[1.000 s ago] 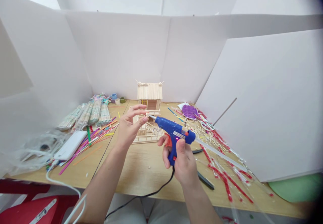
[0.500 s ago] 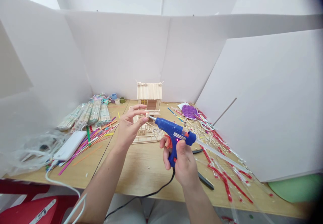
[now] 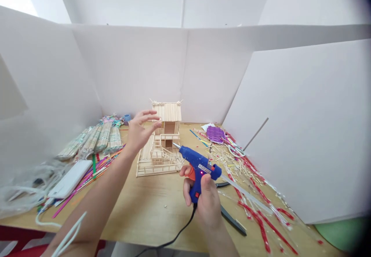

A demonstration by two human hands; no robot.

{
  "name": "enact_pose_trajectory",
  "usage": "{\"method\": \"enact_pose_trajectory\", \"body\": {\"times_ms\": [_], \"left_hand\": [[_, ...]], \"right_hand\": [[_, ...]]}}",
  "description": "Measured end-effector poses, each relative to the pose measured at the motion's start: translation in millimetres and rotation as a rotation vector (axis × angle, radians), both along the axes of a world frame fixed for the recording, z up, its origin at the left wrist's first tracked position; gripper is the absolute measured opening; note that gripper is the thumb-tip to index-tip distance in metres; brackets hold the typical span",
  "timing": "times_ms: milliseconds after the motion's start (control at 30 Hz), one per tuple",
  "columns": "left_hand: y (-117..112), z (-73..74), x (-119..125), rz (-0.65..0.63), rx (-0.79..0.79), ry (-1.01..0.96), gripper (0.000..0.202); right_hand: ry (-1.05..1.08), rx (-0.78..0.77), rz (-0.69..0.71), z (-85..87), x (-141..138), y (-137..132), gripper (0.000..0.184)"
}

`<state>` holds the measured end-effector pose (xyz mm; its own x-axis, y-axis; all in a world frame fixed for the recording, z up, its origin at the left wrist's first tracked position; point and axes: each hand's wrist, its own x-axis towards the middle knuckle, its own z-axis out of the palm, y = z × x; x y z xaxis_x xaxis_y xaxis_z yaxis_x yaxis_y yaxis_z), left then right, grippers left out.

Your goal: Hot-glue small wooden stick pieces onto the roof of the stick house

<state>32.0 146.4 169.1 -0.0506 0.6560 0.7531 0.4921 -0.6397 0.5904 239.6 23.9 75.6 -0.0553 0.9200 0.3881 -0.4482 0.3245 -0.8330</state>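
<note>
My right hand (image 3: 206,203) grips the handle of a blue hot glue gun (image 3: 199,165) with an orange trigger. Its nozzle points up and left, toward the stairs of a small stick-built house model (image 3: 166,112) on the wooden table (image 3: 150,214). My left hand (image 3: 139,130) is raised just left of the house's upper storey. Its thumb and forefinger are pinched together near the wall and the other fingers are spread. Whatever sits in the pinch is too small to make out.
Bundles of wooden sticks (image 3: 97,140), loose coloured sticks and a white flat device (image 3: 69,179) lie at left. A purple mat (image 3: 216,134), scattered red-wrapped sticks (image 3: 261,220) and a black tool (image 3: 233,220) lie at right. White boards wall in the table. The gun's black cord (image 3: 176,234) hangs over the front edge.
My left hand has left the gun's nozzle and moved up and left to the house's side. The glue gun has dropped slightly. My view has shifted, so the house sits lower.
</note>
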Motion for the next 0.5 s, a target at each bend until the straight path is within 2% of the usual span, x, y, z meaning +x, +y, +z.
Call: {"method": "enact_pose_trajectory", "body": {"times_ms": [133,200,333,500], "left_hand": [[55.0,26.4,-1.0,0.303,0.061,0.335,0.004],[80.4,33.7,3.0,0.373,0.082,0.475,0.002],[119.1,36.4,12.8,0.379,0.106,0.664,0.009],[148.6,32.6,14.7,0.339,0.119,0.774,0.016]], "right_hand": [[0.072,-0.093,-0.023,-20.8,7.4,9.9,0.055],[0.086,-0.143,-0.030,-30.2,11.8,13.0,0.058],[0.167,-0.185,0.010,-41.9,21.5,16.5,0.060],[0.289,-0.214,0.083,-47.6,36.2,21.6,0.060]]}}
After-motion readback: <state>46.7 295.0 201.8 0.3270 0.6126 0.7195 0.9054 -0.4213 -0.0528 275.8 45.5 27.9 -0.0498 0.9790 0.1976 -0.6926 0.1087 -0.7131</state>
